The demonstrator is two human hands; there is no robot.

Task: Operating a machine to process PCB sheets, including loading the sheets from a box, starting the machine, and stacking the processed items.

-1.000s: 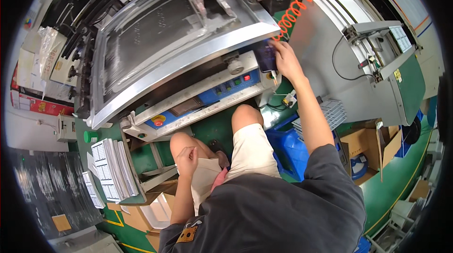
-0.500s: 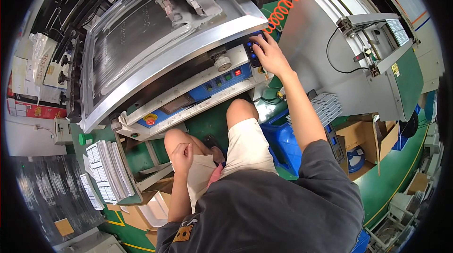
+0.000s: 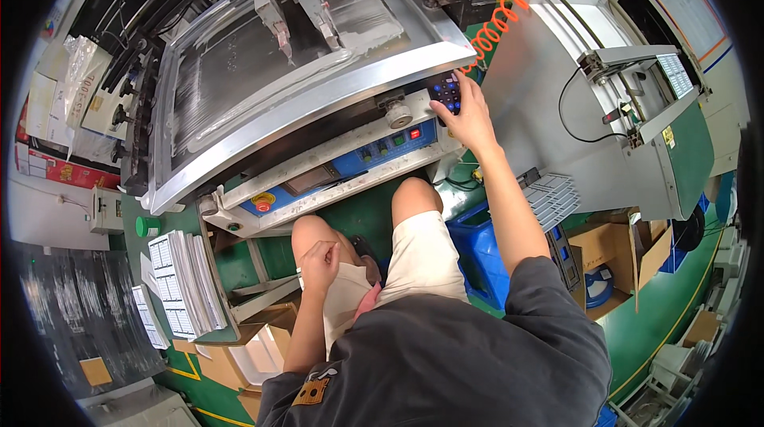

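Observation:
My right hand [image 3: 471, 119] is at the dark keypad [image 3: 447, 93] with blue buttons, at the right front corner of a printing machine. Its thumb lies near the keypad's lower left and its fingers reach along the right edge, spread apart. My left hand [image 3: 320, 266] hovers over my left thigh, fingers loosely curled in and nothing visible in them. Above the keypad, a metal-framed printing screen [image 3: 239, 85] carries smeared grey ink. Two metal arms [image 3: 306, 13] reach down onto the ink.
A blue control panel [image 3: 374, 148] with a red stop button [image 3: 263, 202] runs along the machine's front. Stacked printed sheets [image 3: 187, 280] stand at the left by a green-lidded jar [image 3: 147, 226]. At the right are an orange coiled hose [image 3: 497, 21], a blue stool [image 3: 481, 256] and an open carton [image 3: 613, 256].
My right hand has shifted from lying over the keypad to its right edge, uncovering more buttons. The metal arms over the screen have changed position. The whole view has shifted slightly; my left hand stays curled.

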